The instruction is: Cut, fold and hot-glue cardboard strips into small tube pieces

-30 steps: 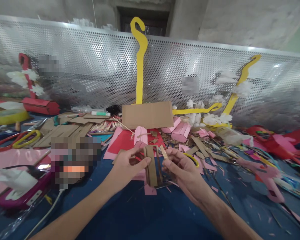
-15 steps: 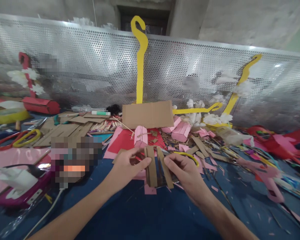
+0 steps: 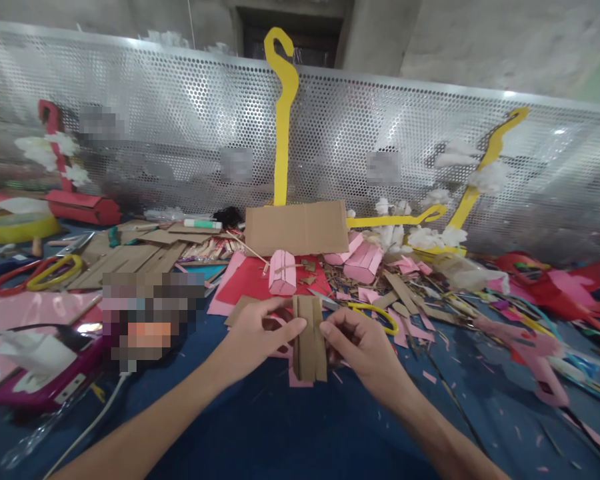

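My left hand (image 3: 263, 337) is closed on a narrow brown cardboard strip (image 3: 303, 353), thumb on its front face. My right hand (image 3: 365, 340) pinches the edge of a second cardboard strip (image 3: 320, 357) between thumb and fingers. The two strips stand roughly upright, side by side, their long edges meeting or nearly so. Just behind the hands are scissors with a yellow handle (image 3: 390, 321), partly hidden by my right hand. A pink folded paper piece (image 3: 283, 273) lies beyond the strips on red sheet (image 3: 240, 283).
A cardboard panel (image 3: 300, 229) stands before a tall yellow hook (image 3: 282, 133) and a perforated metal screen (image 3: 190, 120). Flat cardboard pieces (image 3: 125, 267) and red-and-yellow scissors (image 3: 55, 272) lie left. A pink glue gun (image 3: 523, 343) rests right, among paper scraps on the blue table (image 3: 280, 433).
The right strip has moved left against the other strip, closing the gap between them. My right hand has shifted left with it, and more of the scissors shows behind.
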{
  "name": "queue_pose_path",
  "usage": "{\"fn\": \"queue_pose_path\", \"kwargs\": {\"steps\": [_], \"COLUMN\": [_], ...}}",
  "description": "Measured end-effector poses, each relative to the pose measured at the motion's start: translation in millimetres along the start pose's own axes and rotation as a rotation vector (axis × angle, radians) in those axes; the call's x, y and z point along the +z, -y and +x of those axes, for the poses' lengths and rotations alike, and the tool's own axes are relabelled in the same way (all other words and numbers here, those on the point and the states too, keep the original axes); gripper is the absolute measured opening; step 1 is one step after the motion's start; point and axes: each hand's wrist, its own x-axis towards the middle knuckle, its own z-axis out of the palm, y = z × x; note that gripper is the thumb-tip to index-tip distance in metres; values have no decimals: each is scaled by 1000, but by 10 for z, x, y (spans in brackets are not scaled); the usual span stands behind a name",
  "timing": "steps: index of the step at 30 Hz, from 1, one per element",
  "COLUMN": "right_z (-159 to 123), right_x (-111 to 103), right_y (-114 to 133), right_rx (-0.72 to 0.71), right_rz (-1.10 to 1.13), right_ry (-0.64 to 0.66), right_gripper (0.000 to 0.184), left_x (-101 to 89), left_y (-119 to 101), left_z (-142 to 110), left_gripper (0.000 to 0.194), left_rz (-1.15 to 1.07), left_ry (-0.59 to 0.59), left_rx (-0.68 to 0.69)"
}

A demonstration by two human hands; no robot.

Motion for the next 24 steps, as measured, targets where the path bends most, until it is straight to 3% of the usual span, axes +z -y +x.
{"fn": "queue_pose_path", "kwargs": {"steps": [14, 24], "right_z": [-4, -27], "right_x": [-11, 10], "right_y": [3, 30], "right_rx": [-36, 16], "right_rz": [-104, -34], "right_ry": [15, 58], "right_gripper": [41, 42], "left_x": [6, 36], "left_y": [-33, -18], "left_z": [2, 0], "left_gripper": [55, 50], "left_rz": [-48, -125], "left_ry": [67, 61], "left_rx": [-41, -72]}}
